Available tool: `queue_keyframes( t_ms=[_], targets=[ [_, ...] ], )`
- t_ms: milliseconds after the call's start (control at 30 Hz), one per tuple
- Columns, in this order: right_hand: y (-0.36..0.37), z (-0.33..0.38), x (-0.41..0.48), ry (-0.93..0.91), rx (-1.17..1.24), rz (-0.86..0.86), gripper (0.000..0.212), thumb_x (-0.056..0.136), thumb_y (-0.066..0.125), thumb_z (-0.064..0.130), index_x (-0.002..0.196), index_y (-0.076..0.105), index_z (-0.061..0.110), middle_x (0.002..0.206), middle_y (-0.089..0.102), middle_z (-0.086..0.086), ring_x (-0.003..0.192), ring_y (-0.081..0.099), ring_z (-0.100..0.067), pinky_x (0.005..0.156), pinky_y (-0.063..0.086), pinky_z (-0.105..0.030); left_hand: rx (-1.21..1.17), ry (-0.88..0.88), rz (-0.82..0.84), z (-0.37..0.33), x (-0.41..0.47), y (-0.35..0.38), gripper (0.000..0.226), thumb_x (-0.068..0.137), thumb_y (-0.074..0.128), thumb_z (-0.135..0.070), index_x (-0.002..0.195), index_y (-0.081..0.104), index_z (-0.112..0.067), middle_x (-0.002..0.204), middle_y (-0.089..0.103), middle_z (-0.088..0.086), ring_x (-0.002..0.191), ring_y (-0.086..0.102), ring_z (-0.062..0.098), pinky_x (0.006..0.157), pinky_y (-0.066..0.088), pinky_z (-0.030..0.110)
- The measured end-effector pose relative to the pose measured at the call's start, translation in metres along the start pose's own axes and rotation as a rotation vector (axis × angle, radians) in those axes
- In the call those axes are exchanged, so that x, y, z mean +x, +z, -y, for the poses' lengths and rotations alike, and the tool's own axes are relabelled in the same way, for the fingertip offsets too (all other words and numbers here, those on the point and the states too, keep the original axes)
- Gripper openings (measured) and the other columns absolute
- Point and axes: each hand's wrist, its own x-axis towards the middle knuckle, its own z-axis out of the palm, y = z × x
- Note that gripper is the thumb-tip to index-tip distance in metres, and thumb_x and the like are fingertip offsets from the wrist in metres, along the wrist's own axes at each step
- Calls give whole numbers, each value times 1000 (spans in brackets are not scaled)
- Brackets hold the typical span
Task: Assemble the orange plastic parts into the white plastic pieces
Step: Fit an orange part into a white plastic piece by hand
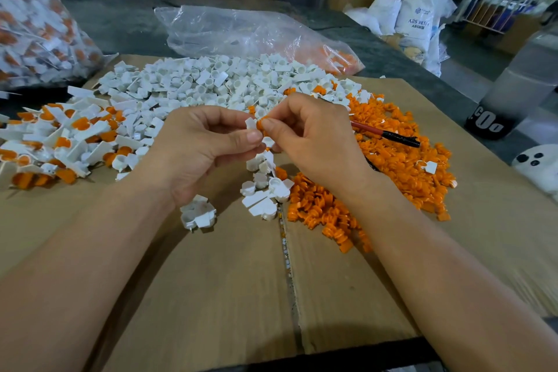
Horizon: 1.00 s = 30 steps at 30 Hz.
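My left hand (199, 145) pinches a small white plastic piece (250, 123) above the cardboard. My right hand (314, 142) pinches an orange plastic part (262, 122) right against that white piece, and a second white piece (268, 141) shows under its fingers. A wide heap of loose white pieces (211, 81) lies behind the hands. Loose orange parts (392, 154) are piled to the right. At the left lies a heap of white pieces with orange parts in them (60, 139).
A flattened cardboard sheet (229, 281) covers the table. A red and black pen (386, 133) lies on the orange pile. A clear plastic bag (241, 30) lies at the back, a full bag (33, 24) at far left. Small clusters of white pieces (265, 193) sit below the hands.
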Motion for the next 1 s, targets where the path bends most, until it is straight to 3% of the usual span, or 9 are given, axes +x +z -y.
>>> queue_keyframes(
  t_ms=[133, 233, 333, 533, 733, 900, 1000],
  targets=[
    [-3, 1, 0, -34, -61, 34, 10, 87, 61, 14, 84, 64, 5, 72, 63, -2, 69, 63, -19, 67, 49, -36, 17, 2, -12, 2, 0, 0, 35, 47, 73, -11, 80, 66, -4, 67, 71, 7, 63, 71, 17, 57, 54, 18],
    [-4, 2, -1, -68, -136, 37, 12, 87, 61, 14, 82, 65, 5, 66, 59, 2, 62, 56, -15, 62, 45, -31, 48, 22, -14, 2, 0, -1, 34, 45, 74, -15, 77, 69, -7, 68, 71, 8, 65, 71, 18, 58, 54, 19],
    [-4, 3, -1, -76, -197, 65, 13, 87, 60, 15, 82, 64, 4, 66, 57, 3, 64, 56, -15, 63, 45, -33, 88, 57, -3, 3, -1, 0, 25, 42, 76, -20, 66, 75, -16, 69, 72, 7, 67, 71, 18, 60, 55, 19],
    [-6, 5, 0, 17, -173, 146, 18, 90, 56, 19, 78, 60, 6, 66, 62, -3, 66, 60, -19, 67, 49, -39, 123, 87, 7, 3, -3, 1, 20, 48, 74, -13, 67, 75, -17, 70, 72, 7, 66, 71, 19, 60, 55, 20],
    [-6, 3, 0, 9, -206, 197, 19, 90, 55, 19, 82, 62, 3, 66, 58, -3, 64, 56, -17, 62, 44, -31, 206, 108, -2, 3, -5, 4, 25, 51, 70, -10, 76, 68, -12, 63, 71, 2, 59, 69, 13, 56, 53, 16],
    [-5, 3, -1, -14, -233, 193, 15, 89, 56, 18, 80, 60, 7, 58, 45, 8, 54, 41, -7, 52, 29, -16, 198, 99, 8, 2, -6, 4, 24, 54, 69, -10, 78, 70, -12, 66, 72, 4, 61, 70, 15, 56, 54, 17],
    [-4, 2, 0, 13, -217, 215, 16, 90, 56, 20, 77, 56, 10, 59, 45, 10, 55, 41, -6, 53, 31, -17, 221, 96, 16, 2, -6, 4, 24, 55, 68, -13, 80, 70, -13, 68, 72, 3, 62, 70, 14, 57, 53, 16]
  ],
)
